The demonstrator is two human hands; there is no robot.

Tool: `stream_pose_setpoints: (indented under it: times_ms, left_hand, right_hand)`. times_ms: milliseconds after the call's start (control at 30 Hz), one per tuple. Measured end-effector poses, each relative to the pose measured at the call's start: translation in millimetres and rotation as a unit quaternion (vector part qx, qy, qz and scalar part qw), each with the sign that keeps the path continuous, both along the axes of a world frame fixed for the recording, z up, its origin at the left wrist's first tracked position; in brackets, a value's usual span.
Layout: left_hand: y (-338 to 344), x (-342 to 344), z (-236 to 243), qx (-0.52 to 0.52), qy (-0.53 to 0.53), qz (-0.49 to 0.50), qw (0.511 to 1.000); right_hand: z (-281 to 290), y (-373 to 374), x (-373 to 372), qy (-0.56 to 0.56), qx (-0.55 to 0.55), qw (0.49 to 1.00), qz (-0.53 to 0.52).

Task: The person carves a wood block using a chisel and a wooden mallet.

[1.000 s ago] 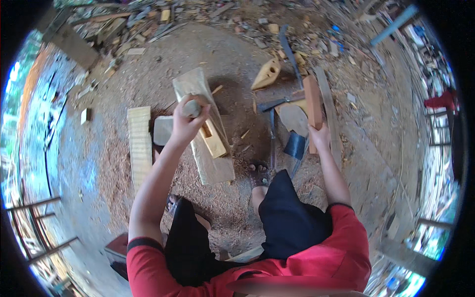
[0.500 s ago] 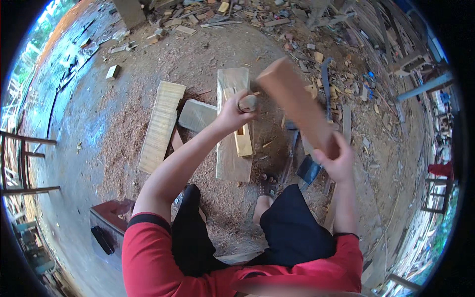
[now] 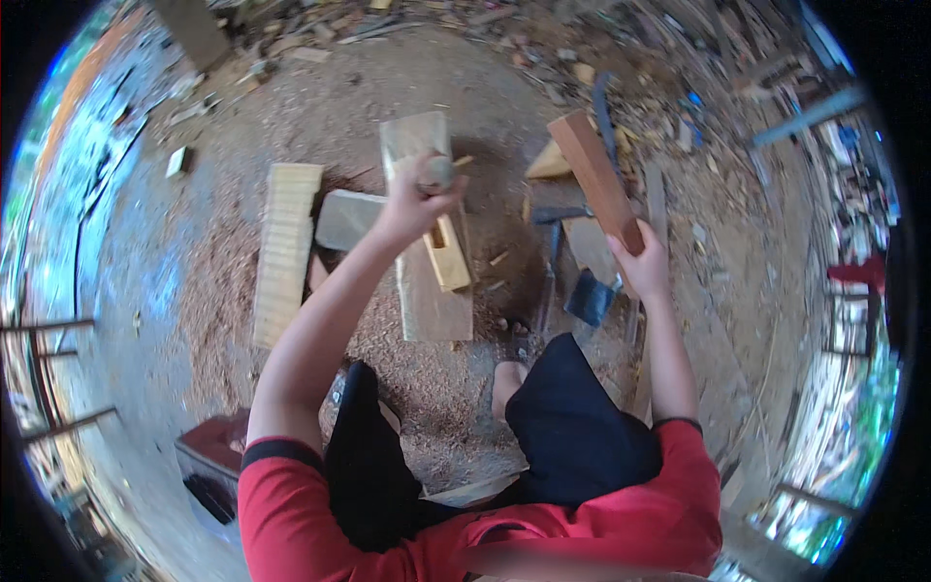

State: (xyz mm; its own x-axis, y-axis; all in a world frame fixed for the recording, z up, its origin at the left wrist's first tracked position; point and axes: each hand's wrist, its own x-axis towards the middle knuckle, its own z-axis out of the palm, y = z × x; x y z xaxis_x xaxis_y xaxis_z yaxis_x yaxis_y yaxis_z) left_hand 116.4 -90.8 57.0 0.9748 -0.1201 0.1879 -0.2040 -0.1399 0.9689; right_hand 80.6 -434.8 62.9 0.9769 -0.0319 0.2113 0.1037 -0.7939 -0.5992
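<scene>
My left hand [image 3: 423, 202] is closed around an upright round handle, whose pale end [image 3: 436, 173] faces up; whatever lies below the handle is hidden by the hand. Under it a narrow light wood piece [image 3: 451, 270] with a cut slot lies on a wide board [image 3: 434, 315]. To the right, my right hand [image 3: 644, 264] grips the near end of a long reddish-brown wooden block [image 3: 595, 175]. The block is held apart from the handle, its far end pointing forward and slightly left.
A pale plank [image 3: 286, 252] and a grey slab [image 3: 349, 221] lie left of the board among shavings. Right of it are a hammer-like tool [image 3: 561, 215], a dark flat blade [image 3: 590, 297] and a curved blade [image 3: 604, 116]. A reddish-brown box-like object [image 3: 215, 441] sits near my left elbow.
The wooden block in my right hand has gone lower and a little to the right, away from the handle. My left hand keeps its hold. The whole view has shifted somewhat.
</scene>
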Motion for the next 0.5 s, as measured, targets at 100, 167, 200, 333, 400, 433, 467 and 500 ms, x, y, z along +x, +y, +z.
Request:
stream_pose_setpoints:
  times_ms: [100,167,200,333,400,433,467,500]
  left_hand:
    - [8.8,4.0,-6.9,-0.003,-0.030,0.014,0.999]
    - [3.3,8.2,-7.8,-0.004,-0.051,0.014,0.999]
    - [1.0,7.8,-6.7,-0.015,-0.057,0.005,0.998]
    - [-1.9,8.4,-10.5,-0.029,-0.027,0.030,0.999]
    - [-0.5,7.5,-14.8,-0.035,-0.020,0.024,0.999]
    - [-0.6,7.1,-15.0,-0.052,-0.017,0.025,0.998]
    - [-0.8,6.1,-13.2,-0.023,-0.023,0.040,0.999]
    - [0.6,4.6,-11.2,-0.024,-0.008,0.042,0.999]
  right_hand:
    - [-22.8,-16.7,3.7,0.090,-0.009,0.990,-0.108]
    - [-60.9,-49.7,1.6,0.082,0.001,0.982,-0.171]
    - [-73.6,-62.8,-0.9,0.082,0.003,0.980,-0.184]
    - [-122.4,-105.9,-21.2,0.122,-0.079,0.936,-0.320]
    - [-139.8,-124.4,-32.6,0.117,-0.125,0.913,-0.370]
    - [-145.6,-133.3,-37.5,0.120,-0.123,0.909,-0.379]
    - [-151.1,-142.8,-42.5,0.145,-0.165,0.900,-0.378]
    - [-154.5,-146.6,-45.5,0.169,-0.204,0.889,-0.374]
